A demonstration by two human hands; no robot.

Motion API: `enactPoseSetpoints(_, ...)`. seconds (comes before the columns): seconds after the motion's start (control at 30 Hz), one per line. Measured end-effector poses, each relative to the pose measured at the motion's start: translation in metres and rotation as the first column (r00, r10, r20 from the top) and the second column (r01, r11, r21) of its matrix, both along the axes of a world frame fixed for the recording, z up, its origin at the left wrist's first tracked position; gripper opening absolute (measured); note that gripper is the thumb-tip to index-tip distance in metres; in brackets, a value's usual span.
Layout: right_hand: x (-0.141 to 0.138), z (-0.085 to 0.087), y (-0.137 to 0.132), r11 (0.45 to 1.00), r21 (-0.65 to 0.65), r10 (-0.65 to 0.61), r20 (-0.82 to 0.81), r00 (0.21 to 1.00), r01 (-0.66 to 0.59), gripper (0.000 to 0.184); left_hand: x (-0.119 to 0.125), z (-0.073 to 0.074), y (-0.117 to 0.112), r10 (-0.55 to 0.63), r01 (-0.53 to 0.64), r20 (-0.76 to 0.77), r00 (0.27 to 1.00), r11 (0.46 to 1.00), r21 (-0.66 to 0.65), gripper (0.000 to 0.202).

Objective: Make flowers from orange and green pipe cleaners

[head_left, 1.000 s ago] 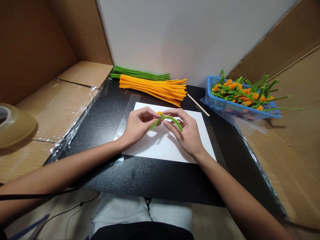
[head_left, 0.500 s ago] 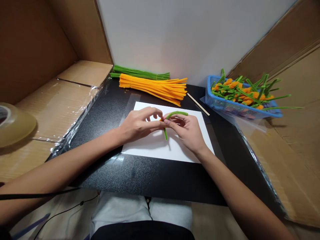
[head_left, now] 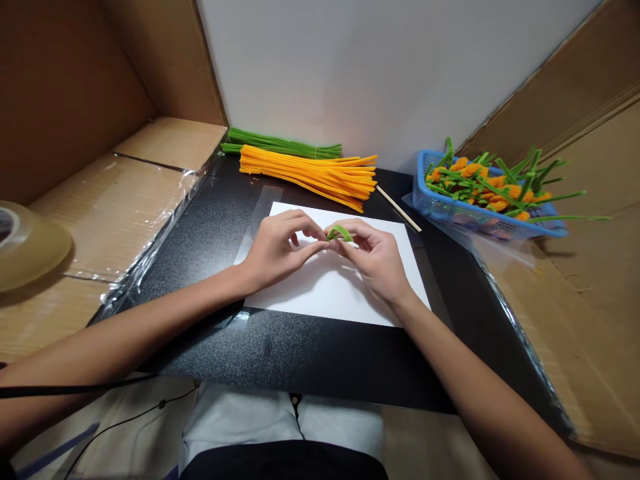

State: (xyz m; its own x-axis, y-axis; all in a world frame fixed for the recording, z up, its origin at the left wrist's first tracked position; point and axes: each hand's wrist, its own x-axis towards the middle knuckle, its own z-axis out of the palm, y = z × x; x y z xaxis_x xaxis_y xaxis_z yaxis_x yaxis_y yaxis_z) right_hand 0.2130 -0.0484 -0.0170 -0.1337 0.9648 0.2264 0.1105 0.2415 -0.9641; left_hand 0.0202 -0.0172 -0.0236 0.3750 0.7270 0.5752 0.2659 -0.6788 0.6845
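Observation:
Over the white sheet (head_left: 325,293), my left hand (head_left: 287,243) and my right hand (head_left: 373,250) meet fingertip to fingertip. Between their pinched thumbs and forefingers is a green pipe cleaner (head_left: 341,232), bent into a small arch above the right fingertips. Both hands are closed on it. Its lower part is hidden behind the fingers, and no orange part shows there now.
Behind the sheet lie a bundle of orange pipe cleaners (head_left: 310,175), a bundle of green ones (head_left: 285,145) and a thin wooden stick (head_left: 399,209). A blue basket (head_left: 487,217) at right holds green and orange pipe-cleaner pieces. A tape roll (head_left: 40,250) stands at left.
The green pipe cleaner's long free end has curled from a stretch to the right into a tight arch. Its short end, which hung below the fingers, is out of sight.

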Motion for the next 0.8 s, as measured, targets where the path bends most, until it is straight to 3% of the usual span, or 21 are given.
enactPoseSetpoints(0.1,0.001,-0.002,0.000,0.999,0.031,-0.029,-0.005,1.000,0.029,0.027,0.005,0.002,-0.004,0.038,-0.013,0.094,0.995,0.967,-0.253,0.026)
enactPoseSetpoints(0.2,-0.001,-0.004,0.000,0.996,0.057,-0.062,0.009,0.998,0.061,0.025,0.008,0.002,-0.008,0.051,0.028,0.175,0.983,0.907,-0.421,0.030)
enactPoseSetpoints(0.33,-0.006,-0.006,-0.004,0.985,0.108,-0.134,0.016,0.991,0.131,0.023,0.011,0.002,-0.012,0.077,0.083,0.257,0.963,0.825,-0.559,0.031)
enactPoseSetpoints(0.47,-0.009,-0.007,-0.007,0.966,0.191,-0.174,-0.020,0.984,0.175,0.010,0.010,0.000,-0.012,0.091,0.148,0.298,0.950,0.709,-0.690,0.032)
enactPoseSetpoints(0.63,-0.008,-0.005,-0.010,0.940,0.282,-0.190,-0.026,0.981,0.190,0.005,0.008,0.002,-0.008,0.019,0.260,0.327,0.945,0.567,-0.782,0.030)
enactPoseSetpoints(0.7,-0.009,-0.004,-0.010,0.936,0.286,-0.214,0.006,0.977,0.204,0.007,0.009,0.003,-0.009,-0.016,0.271,0.327,0.945,0.602,-0.752,0.028)
enactPoseSetpoints(0.8,-0.013,-0.003,-0.012,0.936,0.262,-0.259,0.065,0.964,0.234,0.014,0.012,0.002,-0.014,-0.012,0.164,0.248,0.969,0.781,-0.602,0.021)
